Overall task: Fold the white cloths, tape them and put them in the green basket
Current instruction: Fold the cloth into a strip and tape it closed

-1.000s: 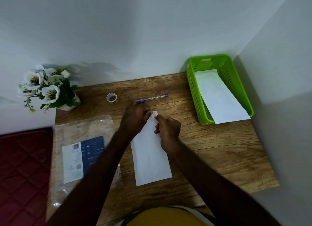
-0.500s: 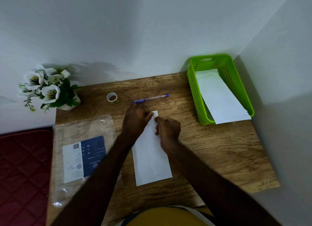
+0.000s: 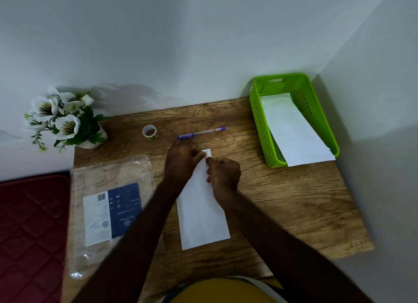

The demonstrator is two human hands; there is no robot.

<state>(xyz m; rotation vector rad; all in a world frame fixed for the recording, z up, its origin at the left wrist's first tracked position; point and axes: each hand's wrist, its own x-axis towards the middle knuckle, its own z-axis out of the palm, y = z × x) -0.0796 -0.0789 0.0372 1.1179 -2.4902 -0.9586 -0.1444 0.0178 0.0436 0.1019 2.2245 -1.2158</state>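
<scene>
While the folded cloth [image 3: 202, 214] is lying on the table [image 3: 294, 201], both hands are working its far end. The left hand [image 3: 182, 161] and right hand [image 3: 224, 174] are pinching it there.

Person, head view: what we logged

We noted bare forearms [image 3: 144, 235], no sleeves, and a yellow garment [image 3: 224, 290] with a white edge.

We note left hand [image 3: 181, 161] fingers curl tighter at folded cloth [image 3: 202, 212] far end; right hand [image 3: 222, 175] thumb edges closer to left.
</scene>
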